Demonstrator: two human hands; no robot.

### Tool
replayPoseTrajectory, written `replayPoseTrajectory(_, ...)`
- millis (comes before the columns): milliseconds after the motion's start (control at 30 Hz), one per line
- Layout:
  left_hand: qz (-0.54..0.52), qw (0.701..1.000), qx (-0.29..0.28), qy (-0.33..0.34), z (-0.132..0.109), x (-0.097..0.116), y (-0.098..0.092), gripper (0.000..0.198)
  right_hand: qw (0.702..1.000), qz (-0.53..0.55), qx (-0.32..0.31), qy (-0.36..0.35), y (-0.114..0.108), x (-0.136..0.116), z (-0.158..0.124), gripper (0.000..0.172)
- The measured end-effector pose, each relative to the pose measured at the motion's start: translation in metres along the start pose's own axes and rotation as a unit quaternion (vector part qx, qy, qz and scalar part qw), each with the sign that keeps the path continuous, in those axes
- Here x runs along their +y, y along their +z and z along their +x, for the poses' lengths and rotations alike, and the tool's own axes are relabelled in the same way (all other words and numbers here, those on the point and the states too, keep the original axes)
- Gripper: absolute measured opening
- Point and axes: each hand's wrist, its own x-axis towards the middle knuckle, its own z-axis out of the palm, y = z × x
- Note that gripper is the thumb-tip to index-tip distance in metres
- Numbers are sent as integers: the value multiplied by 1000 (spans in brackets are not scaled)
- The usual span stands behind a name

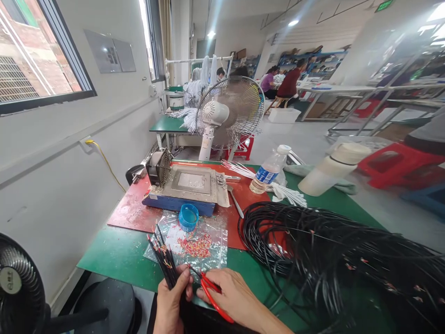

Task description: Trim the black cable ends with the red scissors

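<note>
A bundle of black cables (166, 262) with stripped, coloured wire ends stands upright in my left hand (173, 297), whose thumb and fingers are wrapped round it. My right hand (233, 293) grips red-handled pliers (215, 297), possibly cutters, their dark jaws pointing at the fingertips of my left hand. Between the jaws and those fingertips a small reddish wire end shows; whether the jaws touch it I cannot tell. Just beyond lies a clear plastic bag (220, 236) strewn with small red and yellow bits (196, 245). A blue round cap (188, 217) sits on the bag's far part.
A blue-based solder pot (181, 204) with a small fan (159, 167) stands behind the bag. Coiled black cables (313, 250) cover the right side. A water bottle (269, 169), spoon (236, 202) and pale flask (332, 169) are farther back. A large fan (229, 113) stands beyond the table.
</note>
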Motion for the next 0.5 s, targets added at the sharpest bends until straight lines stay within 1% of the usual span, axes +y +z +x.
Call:
replayPoseTrajectory(200, 19, 1000, 0, 10, 0, 1, 0, 40, 1000, 7, -9, -1, -6, -1, 3, 37)
replayPoseTrajectory(400, 41, 999, -10, 21, 4, -4, -4, 36, 999, -11, -20, 31, -7, -3, 7, 36)
replayPoseTrajectory(500, 36, 999, -8, 27, 6, -7, -8, 35, 999, 10, -16, 41, -5, 0, 9, 38)
